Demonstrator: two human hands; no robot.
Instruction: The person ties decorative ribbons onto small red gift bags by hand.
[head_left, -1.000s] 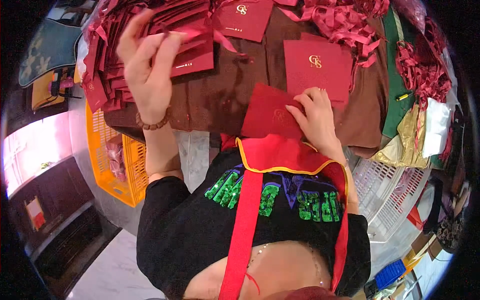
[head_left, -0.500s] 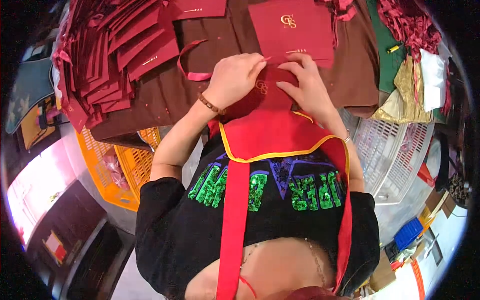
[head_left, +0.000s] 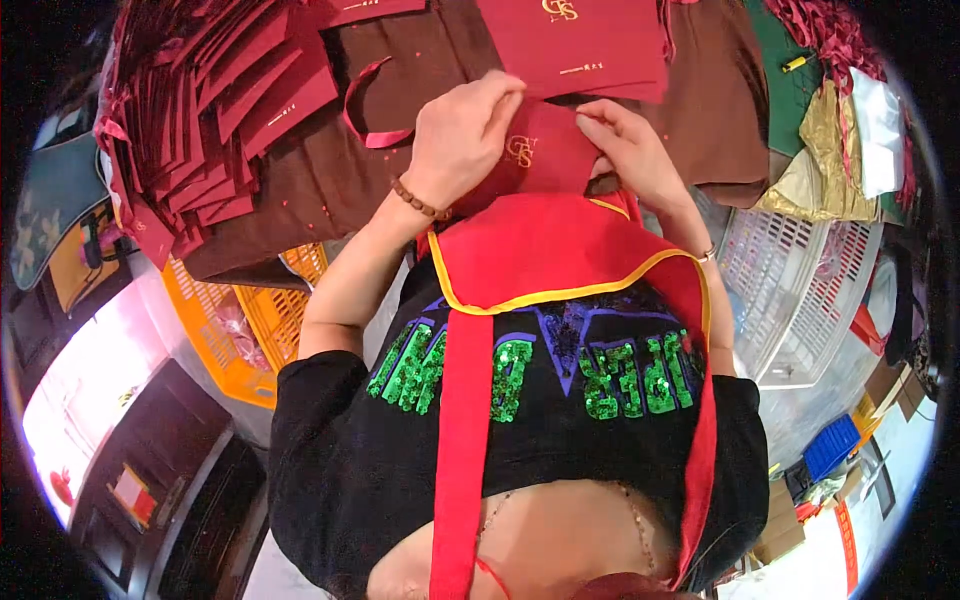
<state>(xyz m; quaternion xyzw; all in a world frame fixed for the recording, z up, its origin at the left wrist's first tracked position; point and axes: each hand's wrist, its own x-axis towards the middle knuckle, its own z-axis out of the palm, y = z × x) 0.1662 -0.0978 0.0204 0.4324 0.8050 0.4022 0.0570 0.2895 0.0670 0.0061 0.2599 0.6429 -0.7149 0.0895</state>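
A flat dark red paper bag (head_left: 550,160) with a gold emblem is held up in front of my apron. My left hand (head_left: 460,135) pinches its upper left edge, thumb and fingertips together. At the upper right corner, my right hand (head_left: 635,145) grips it between thumb and fingers; some of those fingers are partly hidden. Just beyond lies a stack of matching dark red bags (head_left: 575,45), its near edge close to my fingertips. A red ribbon loop (head_left: 385,138) rests on the brown cloth to the left of my left hand.
Many dark red bags (head_left: 275,110) lie fanned in a pile on the left of the brown cloth (head_left: 705,140). Red ribbons (head_left: 835,35) bunch at the far right, near gold fabric (head_left: 825,160) and a white packet (head_left: 877,130). Orange (head_left: 225,335) and white (head_left: 790,300) crates stand below the table edge.
My hands have moved slightly apart and the right one has drawn back from the stack. More of the held bag and its emblem shows. The whole view has shifted a little.
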